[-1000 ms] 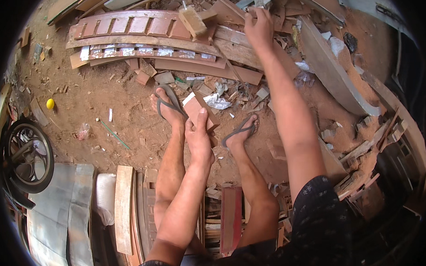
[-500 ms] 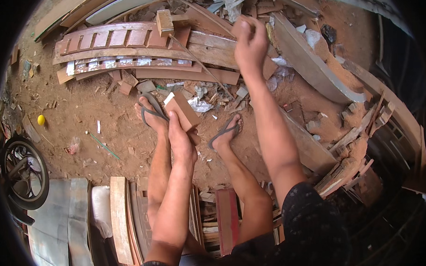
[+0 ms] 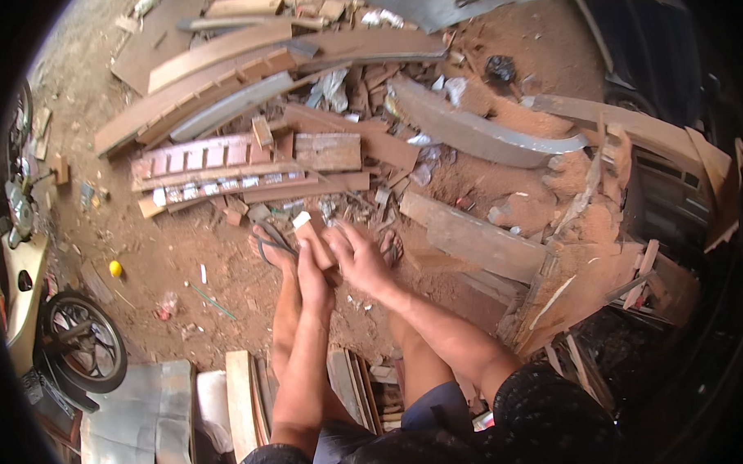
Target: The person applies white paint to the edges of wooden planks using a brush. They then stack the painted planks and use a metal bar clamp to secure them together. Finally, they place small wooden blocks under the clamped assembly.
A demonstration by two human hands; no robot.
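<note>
A reddish-brown wooden block (image 3: 311, 241) with a pale end stands tilted in my left hand (image 3: 314, 283), whose fingers are wrapped round its lower part. Right beside it is my right hand (image 3: 360, 257), its fingertips close to the block's right side. The right hand's fingers are bent and somewhat blurred. Whatever they pinch is hidden, and I cannot tell whether they touch the block. Both hands are above the ground between my sandalled feet.
Curved wooden boards (image 3: 246, 167) and offcuts lie piled ahead. A grey curved plank (image 3: 474, 126) and sawdust heaps (image 3: 523, 116) lie to the right. A motorbike wheel (image 3: 82, 340) and a grey metal sheet (image 3: 137, 428) are at the left. A yellow ball (image 3: 115, 268) lies on the dirt.
My right hand has come down from far ahead to beside the block. The left hand still holds the block. The view has shifted, showing more of the pile and the motorbike.
</note>
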